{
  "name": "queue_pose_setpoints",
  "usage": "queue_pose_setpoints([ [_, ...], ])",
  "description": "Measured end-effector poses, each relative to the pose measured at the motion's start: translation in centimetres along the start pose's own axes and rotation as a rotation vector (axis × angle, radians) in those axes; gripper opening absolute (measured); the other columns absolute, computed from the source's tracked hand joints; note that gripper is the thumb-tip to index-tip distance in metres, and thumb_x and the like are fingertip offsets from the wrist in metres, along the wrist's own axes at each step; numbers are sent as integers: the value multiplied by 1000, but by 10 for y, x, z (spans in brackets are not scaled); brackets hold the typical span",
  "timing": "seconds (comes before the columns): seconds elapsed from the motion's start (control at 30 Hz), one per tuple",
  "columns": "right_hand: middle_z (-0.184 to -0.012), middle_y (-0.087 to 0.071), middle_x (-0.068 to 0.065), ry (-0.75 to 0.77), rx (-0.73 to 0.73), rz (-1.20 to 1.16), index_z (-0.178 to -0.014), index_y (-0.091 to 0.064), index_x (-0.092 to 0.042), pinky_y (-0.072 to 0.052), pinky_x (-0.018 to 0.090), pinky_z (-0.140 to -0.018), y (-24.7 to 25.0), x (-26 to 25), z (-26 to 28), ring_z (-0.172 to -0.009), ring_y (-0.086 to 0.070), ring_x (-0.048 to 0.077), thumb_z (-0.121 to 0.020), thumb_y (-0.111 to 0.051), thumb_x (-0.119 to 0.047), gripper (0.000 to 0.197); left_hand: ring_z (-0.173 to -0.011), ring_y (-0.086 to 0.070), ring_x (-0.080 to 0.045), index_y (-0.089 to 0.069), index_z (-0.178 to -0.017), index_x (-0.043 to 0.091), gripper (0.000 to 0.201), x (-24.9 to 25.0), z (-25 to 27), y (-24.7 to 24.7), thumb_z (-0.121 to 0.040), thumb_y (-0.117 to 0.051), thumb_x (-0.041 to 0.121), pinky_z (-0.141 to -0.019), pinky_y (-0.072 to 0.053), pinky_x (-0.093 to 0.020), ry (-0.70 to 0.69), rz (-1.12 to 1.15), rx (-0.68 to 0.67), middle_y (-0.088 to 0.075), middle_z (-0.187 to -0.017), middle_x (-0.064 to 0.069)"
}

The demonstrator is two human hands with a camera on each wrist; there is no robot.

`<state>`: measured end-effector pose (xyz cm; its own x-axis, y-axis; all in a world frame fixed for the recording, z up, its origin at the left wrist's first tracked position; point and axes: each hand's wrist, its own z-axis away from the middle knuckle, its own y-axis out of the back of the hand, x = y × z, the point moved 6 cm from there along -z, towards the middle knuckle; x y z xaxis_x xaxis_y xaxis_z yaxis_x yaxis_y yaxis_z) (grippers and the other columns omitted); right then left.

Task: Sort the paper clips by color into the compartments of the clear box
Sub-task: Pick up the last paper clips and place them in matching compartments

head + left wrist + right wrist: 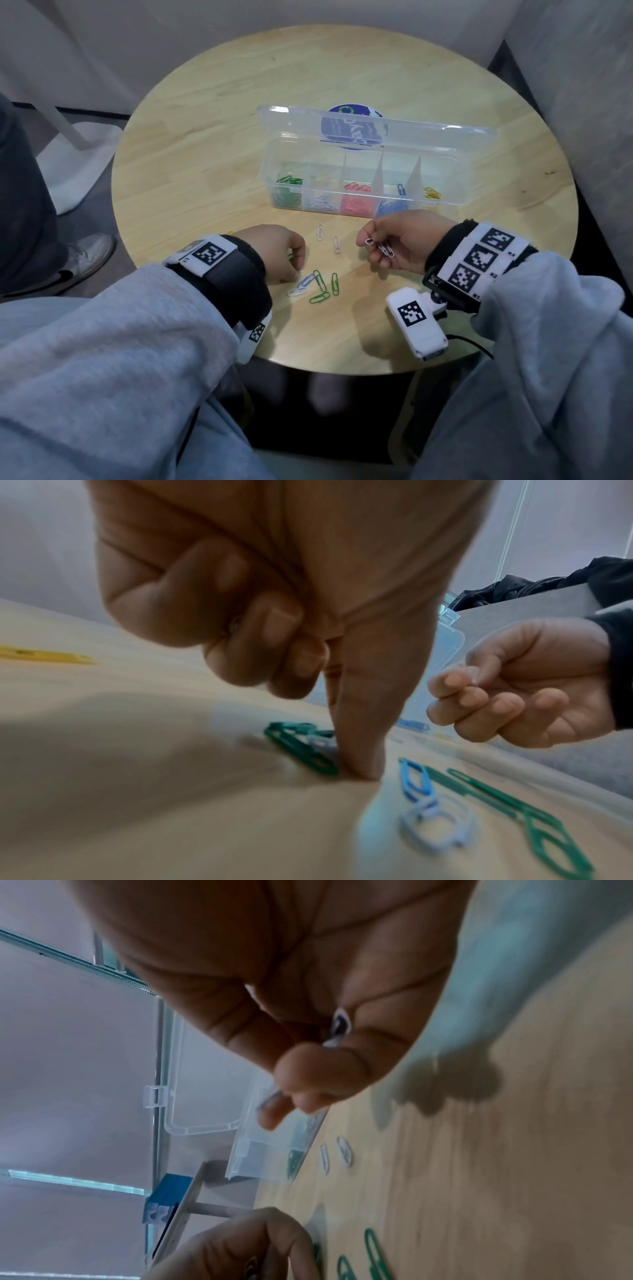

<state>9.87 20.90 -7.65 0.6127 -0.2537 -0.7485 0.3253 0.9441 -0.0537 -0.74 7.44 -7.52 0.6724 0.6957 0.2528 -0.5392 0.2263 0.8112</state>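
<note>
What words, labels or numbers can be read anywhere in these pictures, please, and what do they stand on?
"R1", "R2", "R3": small labels beside the square markers on the right wrist band.
Blue round sticker behind the clear box lid: white lettering, distorted, not readable.
Left wrist band: a small mark by its marker, too small to read.
Both wrist views: no text.

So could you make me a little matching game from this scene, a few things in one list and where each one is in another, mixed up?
Things:
1. red clips
2. two white clips
3. green clips
4. bunch of white clips

Places:
A. leftmost compartment of the clear box
B. held in the right hand
C. middle compartment of the box
D. lying loose on the table between the box and the hands

Pairs: 1-C, 2-D, 3-A, 4-B
</note>
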Motion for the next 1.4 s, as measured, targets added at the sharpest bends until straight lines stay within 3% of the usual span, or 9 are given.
queue_pose_setpoints([
  [0.17,-60,-41,5,-9,38,44,-64,-43,-10,-35,18,-36,-2,1,-1,-45,-42,14,-97,-45,-17,34,-62,-49,-10,-54,-65,23,16,-2,3,-3,-77,-63,19,-54,-33,-21,37,56,-40,-54,-66,9],
  [0.33,-52,-43,-2,148,156,657,-63,-44,-20,-33,24,-49,3,-11,0,-47,-37,15,-84,-67,-28,32,-63,-49,-17,-51,-63,20,15,-2,8,11,-72,-63,20,-60,-40,-21,57,410,-102,-63,-76,-2],
  [0.43,-59,-40,-7,263,203,940,-86,-57,-28,-34,24,-56,-7,-25,6,-52,-38,8,-82,-69,-23,14,-61,-53,-22,-45,-60,13,21,-4,11,20,-77,-55,7,-48,-45,-18,101,695,-63,-59,-75,-12],
  [0.57,-67,-33,-17,280,210,1212,-123,-52,-38,-33,19,-59,-22,-39,2,-64,-41,4,-85,-62,-16,45,-48,-54,-15,-37,-60,13,31,-7,12,22,-84,-40,-7,-36,-41,-13,108,818,-36,-54,-63,-9],
  [0.77,-121,-57,-1,164,138,1506,-130,-44,-43,-45,27,-78,-40,-40,-17,-104,-57,21,-80,-64,-9,64,-31,-43,-8,-39,-69,16,27,-1,15,27,-84,-36,-7,-36,-28,-12,82,970,-90,-49,-60,-7],
  [0.97,-86,-50,-5,218,203,1549,-101,-54,-27,-34,23,-52,-42,-41,-22,-84,-54,20,-87,-58,-20,16,-48,-35,-14,-44,-65,18,24,2,15,12,-82,-60,9,-47,-26,-21,43,528,-155,-42,-57,1],
  [1.13,-87,-51,-6,215,199,1532,-95,-53,-26,-40,26,-64,-38,-38,-22,-84,-52,18,-87,-60,-22,12,-61,-47,-12,-53,-64,21,20,2,17,2,-73,-70,26,-61,-37,-23,53,157,-127,-52,-61,7],
  [1.3,-80,-52,-7,127,160,1563,-90,-56,-22,-37,22,-51,-41,-35,-24,-76,-51,15,-84,-57,-15,9,-73,-53,-17,-58,-71,22,17,4,16,-5,-72,-73,30,-54,-34,-22,41,-25,-133,-55,-67,7],
  [1.4,-91,-64,-2,68,187,1541,-91,-63,-17,-54,29,-71,-39,-28,-18,-85,-61,20,-79,-56,-21,14,-73,-52,-17,-57,-71,22,17,7,16,-7,-73,-73,28,-50,-31,-20,13,-79,-127,-52,-64,8],
])
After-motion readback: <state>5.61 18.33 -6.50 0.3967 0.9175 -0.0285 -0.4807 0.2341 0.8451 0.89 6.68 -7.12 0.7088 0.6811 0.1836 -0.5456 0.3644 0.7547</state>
